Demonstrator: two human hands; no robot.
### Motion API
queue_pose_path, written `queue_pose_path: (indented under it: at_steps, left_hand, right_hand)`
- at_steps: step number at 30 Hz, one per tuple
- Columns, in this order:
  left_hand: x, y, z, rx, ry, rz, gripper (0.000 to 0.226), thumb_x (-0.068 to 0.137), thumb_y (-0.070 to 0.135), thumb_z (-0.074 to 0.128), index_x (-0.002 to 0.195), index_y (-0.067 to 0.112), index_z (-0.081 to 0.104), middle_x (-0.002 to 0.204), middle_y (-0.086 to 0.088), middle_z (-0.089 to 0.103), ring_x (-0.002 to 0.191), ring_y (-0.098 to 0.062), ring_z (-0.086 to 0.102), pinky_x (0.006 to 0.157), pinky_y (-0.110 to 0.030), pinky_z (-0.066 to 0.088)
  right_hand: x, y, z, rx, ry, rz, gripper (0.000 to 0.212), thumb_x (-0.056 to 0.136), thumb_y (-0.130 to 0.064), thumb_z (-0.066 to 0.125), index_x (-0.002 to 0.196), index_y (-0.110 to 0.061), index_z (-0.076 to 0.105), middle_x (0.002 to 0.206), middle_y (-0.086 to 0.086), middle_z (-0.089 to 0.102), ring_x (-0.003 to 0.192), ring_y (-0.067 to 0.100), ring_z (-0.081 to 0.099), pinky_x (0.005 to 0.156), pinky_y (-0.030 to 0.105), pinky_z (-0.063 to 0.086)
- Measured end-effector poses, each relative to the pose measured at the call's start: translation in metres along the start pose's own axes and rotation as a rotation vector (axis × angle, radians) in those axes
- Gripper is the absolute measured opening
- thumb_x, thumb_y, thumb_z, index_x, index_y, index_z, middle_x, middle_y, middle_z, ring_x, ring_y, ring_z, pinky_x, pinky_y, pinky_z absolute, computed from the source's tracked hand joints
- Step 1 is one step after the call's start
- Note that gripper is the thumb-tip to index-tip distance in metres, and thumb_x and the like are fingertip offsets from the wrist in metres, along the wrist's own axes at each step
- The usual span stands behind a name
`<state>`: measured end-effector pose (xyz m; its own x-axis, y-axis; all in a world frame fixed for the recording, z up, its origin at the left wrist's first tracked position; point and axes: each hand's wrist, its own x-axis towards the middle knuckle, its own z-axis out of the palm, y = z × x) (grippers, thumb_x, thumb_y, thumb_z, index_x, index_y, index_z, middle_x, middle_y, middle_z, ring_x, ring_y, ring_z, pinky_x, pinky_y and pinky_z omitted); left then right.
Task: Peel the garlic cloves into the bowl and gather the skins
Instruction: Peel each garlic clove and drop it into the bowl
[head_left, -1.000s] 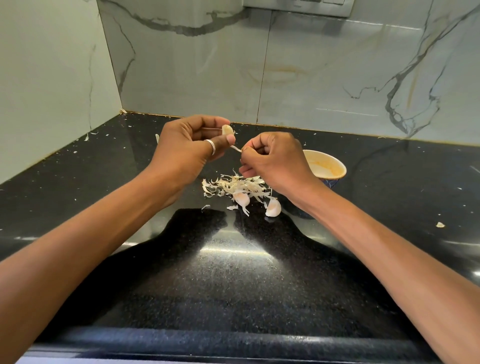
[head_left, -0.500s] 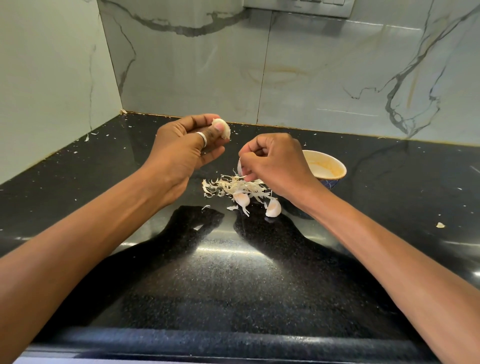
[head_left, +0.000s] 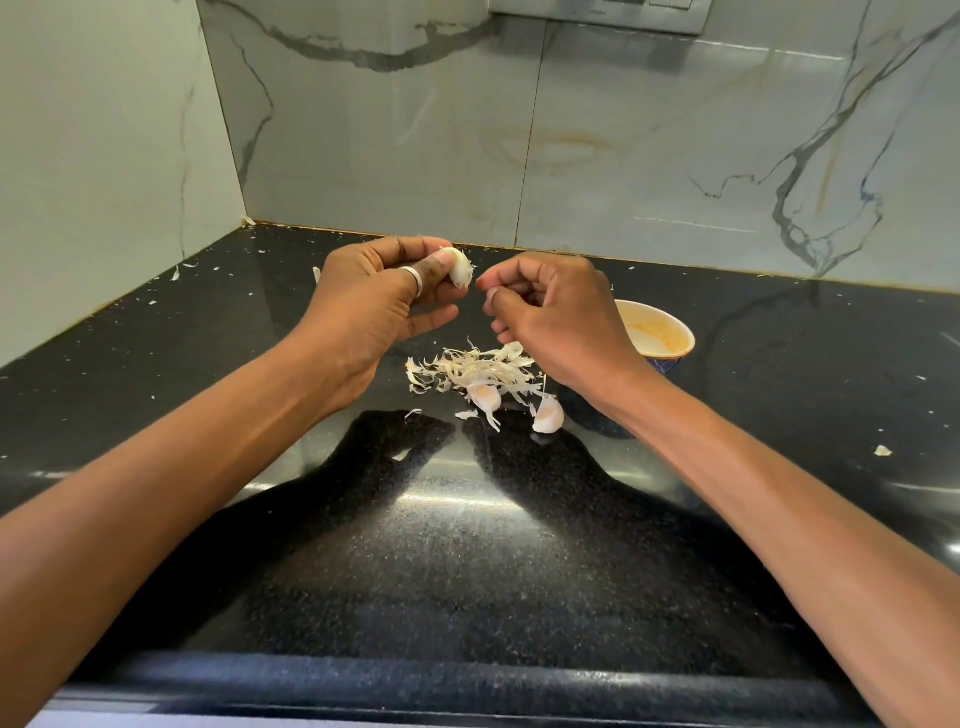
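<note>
- Pinching a garlic clove (head_left: 460, 267) between thumb and fingertips, your left hand (head_left: 374, 306) hovers above the black counter (head_left: 467, 545).
- Your right hand (head_left: 556, 317), just beside it, has its fingers curled and thumb tip at forefinger; whether it pinches skin, you cannot tell.
- The pile of skins (head_left: 478, 369) lies below, with two unpeeled cloves (head_left: 484, 397) at its near edge and the bowl (head_left: 675, 332) to its right.

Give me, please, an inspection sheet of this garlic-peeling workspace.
Surface: glossy black speckled stone counter.
Job's things: pale garlic clove held up; two skin-on garlic cloves at the near edge of the papery skin pile; cream bowl with blue outside behind the right wrist, no cloves in its visible part.
Clutter: white skin flecks scattered around.
Grippers: left hand, wearing a silver ring, pinches the clove; right hand curled, nothing visibly held.
Cables: nothing seen.
Surroundings: grey-veined marble wall tiles; grey switch plate.
</note>
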<state>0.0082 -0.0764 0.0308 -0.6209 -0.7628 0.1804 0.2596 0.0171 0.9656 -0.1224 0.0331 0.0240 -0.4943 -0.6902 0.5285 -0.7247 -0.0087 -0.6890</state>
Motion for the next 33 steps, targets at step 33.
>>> queue_pose_path:
  at_steps: [33]
  left_hand:
    - [-0.0030, -0.0008, 0.0005, 0.099, -0.024, 0.034, 0.017, 0.095, 0.013, 0.068, 0.111, 0.010, 0.072, 0.098, -0.006, 0.078, 0.094, -0.019, 0.075, 0.077, -0.031, 0.062]
  right_hand:
    - [-0.0020, -0.0029, -0.0046, 0.111, -0.048, 0.090, 0.021, 0.085, -0.016, 0.062, 0.077, 0.003, 0.056, 0.065, 0.013, 0.071, 0.050, 0.016, 0.068, 0.057, 0.038, 0.056]
